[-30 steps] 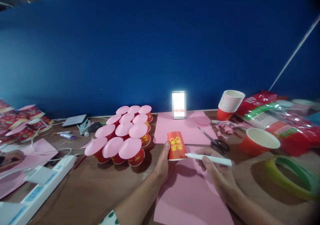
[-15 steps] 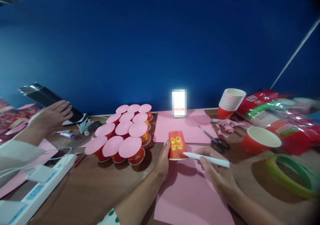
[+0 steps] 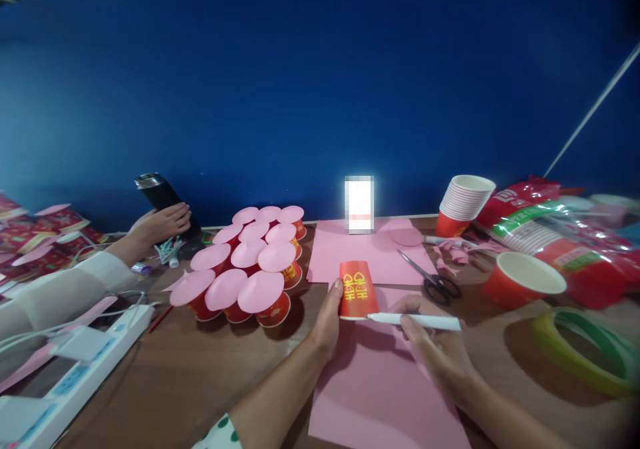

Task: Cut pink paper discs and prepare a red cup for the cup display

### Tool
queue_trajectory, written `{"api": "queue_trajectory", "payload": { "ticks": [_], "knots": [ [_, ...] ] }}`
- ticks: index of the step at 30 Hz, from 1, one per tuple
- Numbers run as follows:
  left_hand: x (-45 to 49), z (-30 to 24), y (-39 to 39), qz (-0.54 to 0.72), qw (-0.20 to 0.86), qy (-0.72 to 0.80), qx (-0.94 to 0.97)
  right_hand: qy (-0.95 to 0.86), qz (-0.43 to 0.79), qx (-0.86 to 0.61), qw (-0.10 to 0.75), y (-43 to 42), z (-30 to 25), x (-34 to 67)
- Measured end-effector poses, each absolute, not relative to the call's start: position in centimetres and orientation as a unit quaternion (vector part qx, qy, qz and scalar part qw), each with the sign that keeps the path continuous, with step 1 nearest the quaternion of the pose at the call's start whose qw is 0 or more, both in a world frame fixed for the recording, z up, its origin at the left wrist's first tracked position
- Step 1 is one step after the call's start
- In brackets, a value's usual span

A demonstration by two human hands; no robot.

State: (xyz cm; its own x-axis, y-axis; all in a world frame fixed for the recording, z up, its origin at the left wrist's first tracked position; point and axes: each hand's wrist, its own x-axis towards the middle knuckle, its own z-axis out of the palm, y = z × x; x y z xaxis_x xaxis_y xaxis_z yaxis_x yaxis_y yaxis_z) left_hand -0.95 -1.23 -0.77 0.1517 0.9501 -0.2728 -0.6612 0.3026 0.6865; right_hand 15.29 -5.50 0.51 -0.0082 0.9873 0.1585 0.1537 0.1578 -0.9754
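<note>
My left hand [image 3: 329, 319] is closed on the side of a red paper cup [image 3: 356, 302] with yellow characters, held mouth down above pink paper. A white pen [image 3: 425, 322] is gripped in my right hand [image 3: 435, 342], its tip at the cup's lower rim. Whether the tip touches the rim I cannot tell. Below both hands lies a pink sheet [image 3: 380, 396]; another pink sheet [image 3: 345, 256] is behind it. Scissors [image 3: 435, 282] with black handles rest just beyond my right hand. Left of the cup stand several red cups [image 3: 275, 312] topped with pink paper discs [image 3: 260, 292].
At right are a cup stack [image 3: 465, 199], bagged cups [image 3: 545, 236], a single cup [image 3: 525, 282] and a green-yellow tape roll [image 3: 585, 349]. Another person's hand [image 3: 163, 224] holds a black flask [image 3: 159, 192] at left, near a white power strip [image 3: 95, 362].
The other person's hand has brought the flask rightward and set it more upright. My pen tip has dropped slightly along the cup toward its rim; my left hand still holds the cup.
</note>
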Motion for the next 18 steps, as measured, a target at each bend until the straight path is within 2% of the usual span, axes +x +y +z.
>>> {"api": "queue_trajectory", "payload": {
  "ticks": [18],
  "knots": [
    [-1.07,-0.97,-1.3,0.548,0.723,0.356,0.226,-0.592,0.415,-0.482,0.495,-5.28,0.16,15.69]
  ]
}}
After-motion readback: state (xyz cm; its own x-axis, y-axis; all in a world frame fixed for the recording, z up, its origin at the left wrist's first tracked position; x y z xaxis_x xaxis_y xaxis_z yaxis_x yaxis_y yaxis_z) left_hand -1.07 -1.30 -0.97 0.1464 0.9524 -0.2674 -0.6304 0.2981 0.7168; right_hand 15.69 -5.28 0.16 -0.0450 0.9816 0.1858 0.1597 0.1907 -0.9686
